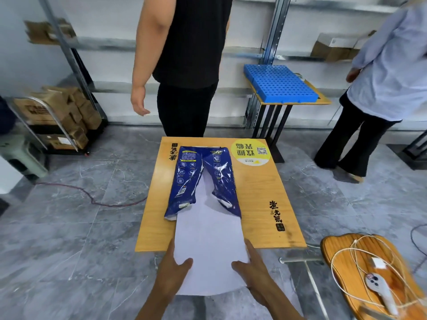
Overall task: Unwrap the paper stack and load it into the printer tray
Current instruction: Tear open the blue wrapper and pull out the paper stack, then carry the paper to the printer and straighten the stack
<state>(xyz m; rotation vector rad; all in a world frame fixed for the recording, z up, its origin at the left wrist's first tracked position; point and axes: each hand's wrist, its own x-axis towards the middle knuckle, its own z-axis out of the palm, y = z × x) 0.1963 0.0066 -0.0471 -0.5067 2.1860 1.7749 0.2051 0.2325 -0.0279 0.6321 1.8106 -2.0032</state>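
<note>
A white paper stack (209, 236) lies lengthwise on the small wooden table (265, 195), its near end hanging past the table's front edge. A torn blue wrapper (221, 174) still covers its far half, split open down the middle. My left hand (172, 271) grips the stack's near left side, thumb on top. My right hand (253, 269) grips the near right side the same way. No printer tray is in view.
A person in black (184, 65) stands right behind the table. Another person (388, 88) stands at the far right. A blue perforated crate (279, 83) sits on a side table. A wooden stool with a cable and a white device (379, 289) is at the near right. Boxes on a cart (60, 116) stand at the left.
</note>
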